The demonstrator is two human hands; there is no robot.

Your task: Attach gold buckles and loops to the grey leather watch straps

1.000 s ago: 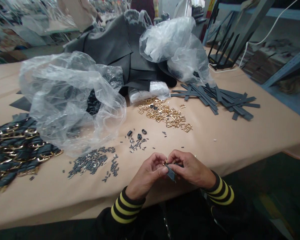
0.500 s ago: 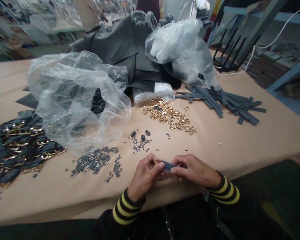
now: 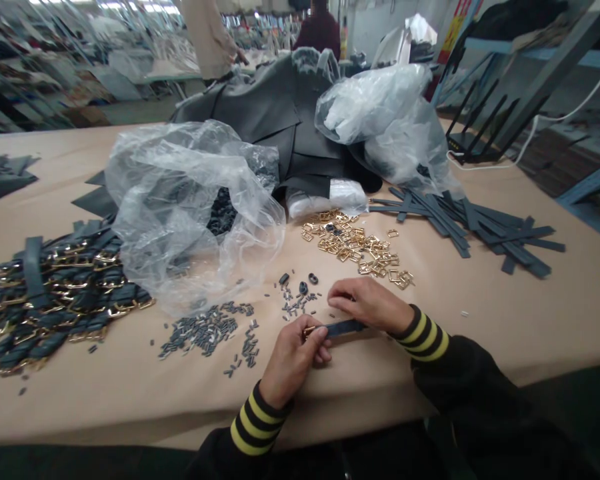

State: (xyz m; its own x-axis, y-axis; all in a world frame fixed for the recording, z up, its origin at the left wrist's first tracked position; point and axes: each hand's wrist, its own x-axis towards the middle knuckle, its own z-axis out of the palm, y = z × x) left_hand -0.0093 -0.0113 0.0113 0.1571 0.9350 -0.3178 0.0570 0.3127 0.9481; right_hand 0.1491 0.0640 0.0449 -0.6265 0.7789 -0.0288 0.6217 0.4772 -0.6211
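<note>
My left hand point(image 3: 294, 353) is closed on a dark strap point(image 3: 344, 328), pinching it between thumb and fingers. A gold rectangular buckle point(image 3: 308, 330) shows at the strap's end by my fingertips. My right hand point(image 3: 373, 303) hangs above the strap's other end, off it, its fingers bent and loosely apart, pointing left. Just beyond its fingertips lie a few small dark loops point(image 3: 303, 288) and scattered little metal clips point(image 3: 294, 307). Farther back is a spread of gold buckles point(image 3: 350, 241).
A heap of clips point(image 3: 200, 331) lies left of my hands, with finished-looking buckled straps point(image 3: 65, 287) farther left. Clear plastic bags point(image 3: 190, 180), dark sheet material point(image 3: 260, 100) and loose strips point(image 3: 485, 223) cover the back. A router point(image 3: 473, 143) stands at right; people point(image 3: 320, 33) stand beyond.
My right hand has let go of the strap and moved up and away toward the small loops. My left hand still grips the strap. The view has shifted slightly.
</note>
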